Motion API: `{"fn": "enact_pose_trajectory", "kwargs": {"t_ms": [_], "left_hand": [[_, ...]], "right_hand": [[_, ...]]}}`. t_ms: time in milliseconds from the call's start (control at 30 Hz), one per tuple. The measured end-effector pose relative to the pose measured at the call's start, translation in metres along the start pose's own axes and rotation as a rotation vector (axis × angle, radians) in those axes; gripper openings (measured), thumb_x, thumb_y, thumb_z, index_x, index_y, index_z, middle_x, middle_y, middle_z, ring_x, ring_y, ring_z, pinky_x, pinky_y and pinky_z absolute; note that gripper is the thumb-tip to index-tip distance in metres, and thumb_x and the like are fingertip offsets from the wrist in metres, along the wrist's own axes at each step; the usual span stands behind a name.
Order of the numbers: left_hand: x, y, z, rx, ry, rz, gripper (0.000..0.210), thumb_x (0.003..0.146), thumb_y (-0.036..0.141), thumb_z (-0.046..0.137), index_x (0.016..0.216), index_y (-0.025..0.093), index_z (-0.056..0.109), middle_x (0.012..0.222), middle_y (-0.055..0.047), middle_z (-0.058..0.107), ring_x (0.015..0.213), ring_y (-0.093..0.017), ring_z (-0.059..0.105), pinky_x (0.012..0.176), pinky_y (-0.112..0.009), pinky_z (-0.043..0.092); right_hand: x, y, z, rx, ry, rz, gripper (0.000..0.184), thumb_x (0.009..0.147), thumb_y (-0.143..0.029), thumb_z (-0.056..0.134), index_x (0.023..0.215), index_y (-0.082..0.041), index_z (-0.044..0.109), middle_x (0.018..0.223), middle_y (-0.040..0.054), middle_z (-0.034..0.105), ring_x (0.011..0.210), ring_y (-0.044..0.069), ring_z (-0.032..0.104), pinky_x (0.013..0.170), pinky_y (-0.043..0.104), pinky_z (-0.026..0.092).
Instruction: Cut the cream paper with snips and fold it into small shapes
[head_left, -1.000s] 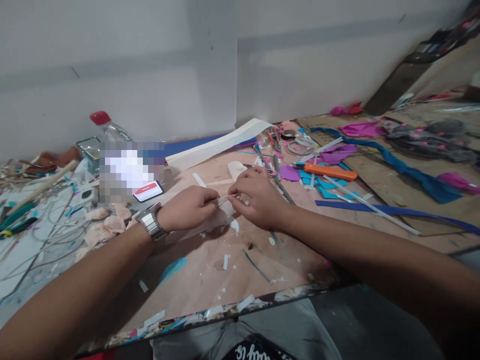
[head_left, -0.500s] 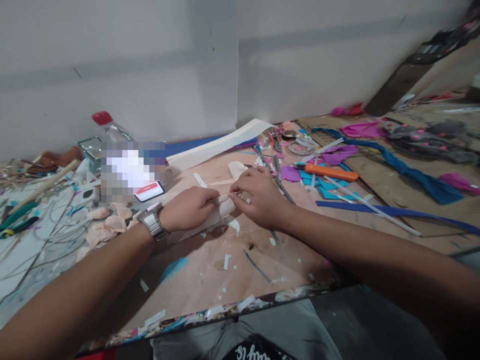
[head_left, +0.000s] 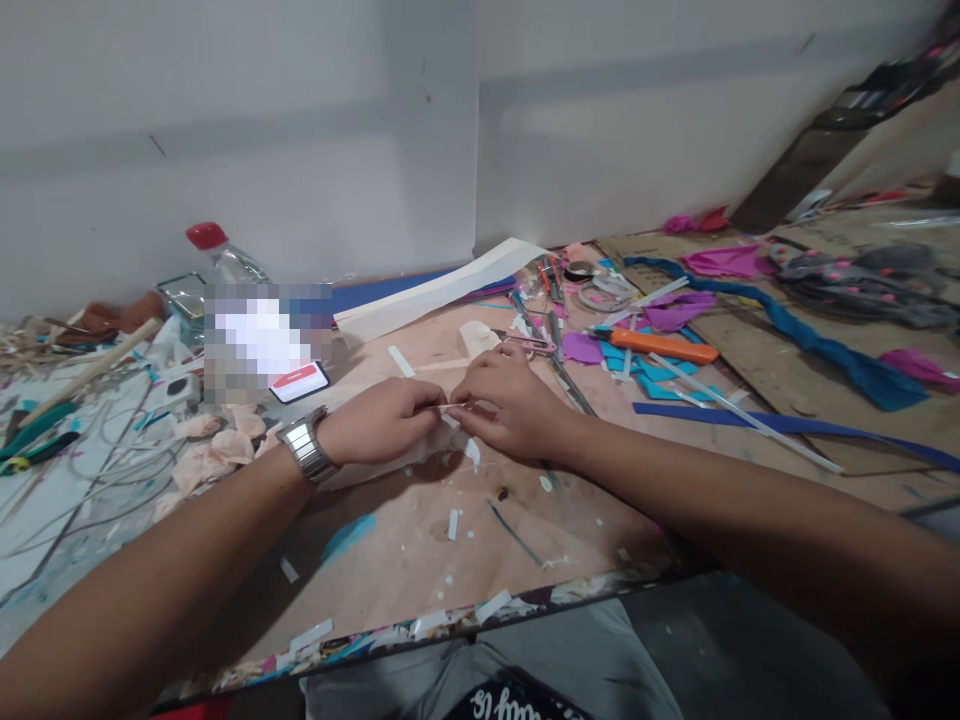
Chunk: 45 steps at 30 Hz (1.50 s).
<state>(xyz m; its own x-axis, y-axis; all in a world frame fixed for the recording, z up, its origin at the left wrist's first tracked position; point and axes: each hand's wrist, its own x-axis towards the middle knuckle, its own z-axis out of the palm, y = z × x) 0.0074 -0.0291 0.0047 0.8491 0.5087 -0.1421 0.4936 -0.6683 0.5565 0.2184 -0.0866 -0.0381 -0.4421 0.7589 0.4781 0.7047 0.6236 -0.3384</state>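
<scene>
My left hand (head_left: pixel 386 420), with a metal watch (head_left: pixel 306 446) at the wrist, is closed over the middle of the worktable (head_left: pixel 420 560). Between its thumb and forefinger it pinches a thin pale paper strip (head_left: pixel 451 409). Fingertips of my right hand (head_left: pixel 510 408) pinch the same strip, almost touching the left thumb. Pale thin paper (head_left: pixel 375 472) hangs or lies under the left hand; how it joins the strip is hidden. Just beyond the right knuckles are a pink-handled tool (head_left: pixel 531 344) and a cream scrap (head_left: pixel 477 338).
A lit phone (head_left: pixel 300 382) stands left, before a red-capped bottle (head_left: pixel 206 237). Pliers (head_left: pixel 45 435) and cables lie far left. To the right are an orange cutter (head_left: pixel 664 346), a blue strip (head_left: pixel 780 415) and coloured paper scraps. A long cream strip (head_left: pixel 442 292) lies behind.
Both hands have come closer together and slightly lower, with less of the strip showing between them. The right hand has uncovered the pink-handled tool behind it.
</scene>
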Motion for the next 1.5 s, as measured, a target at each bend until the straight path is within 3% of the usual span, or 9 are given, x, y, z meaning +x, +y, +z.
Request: {"fn": "enact_pose_trajectory", "kwargs": {"t_ms": [933,1133,1367,1500], "left_hand": [[0.0006,0.0008,0.0003,0.015,-0.016,-0.072,0.031,0.099,0.033,0.042,0.085,0.016,0.065,0.081,-0.002,0.067,0.073,-0.017,0.058,0.069,-0.029,0.037],[0.0001,0.0017,-0.0002,0.010,-0.045,-0.087,0.038,0.100,0.040,0.041,0.079,0.016,0.062,0.066,0.001,0.057,0.060,-0.014,0.050,0.060,-0.029,0.032],[0.0008,-0.0009,-0.0005,-0.047,-0.010,-0.049,0.030,0.095,0.027,0.042,0.095,0.015,0.069,0.086,-0.004,0.069,0.078,-0.018,0.060,0.073,-0.030,0.041],[0.0009,-0.0019,-0.0010,-0.087,-0.019,-0.051,0.031,0.091,0.022,0.040,0.096,0.015,0.070,0.089,-0.004,0.070,0.079,-0.019,0.060,0.075,-0.031,0.043]], "right_hand": [[-0.0011,0.0001,0.0013,-0.009,0.092,-0.028,0.006,0.091,-0.020,0.066,0.089,-0.022,0.071,0.080,-0.0016,0.075,0.089,0.020,0.064,0.100,0.043,0.025],[-0.0010,0.0003,0.0013,-0.004,0.109,-0.030,0.007,0.090,-0.019,0.067,0.088,-0.022,0.072,0.080,-0.0022,0.076,0.087,0.019,0.064,0.099,0.042,0.026],[-0.0007,-0.0006,0.0004,-0.013,0.111,-0.030,0.007,0.091,-0.019,0.066,0.088,-0.023,0.072,0.083,-0.0011,0.077,0.091,0.021,0.063,0.098,0.043,0.024],[-0.0008,-0.0008,-0.0002,-0.003,0.079,-0.029,0.010,0.094,-0.021,0.064,0.090,-0.023,0.073,0.087,0.0003,0.077,0.096,0.022,0.062,0.099,0.044,0.023]]}}
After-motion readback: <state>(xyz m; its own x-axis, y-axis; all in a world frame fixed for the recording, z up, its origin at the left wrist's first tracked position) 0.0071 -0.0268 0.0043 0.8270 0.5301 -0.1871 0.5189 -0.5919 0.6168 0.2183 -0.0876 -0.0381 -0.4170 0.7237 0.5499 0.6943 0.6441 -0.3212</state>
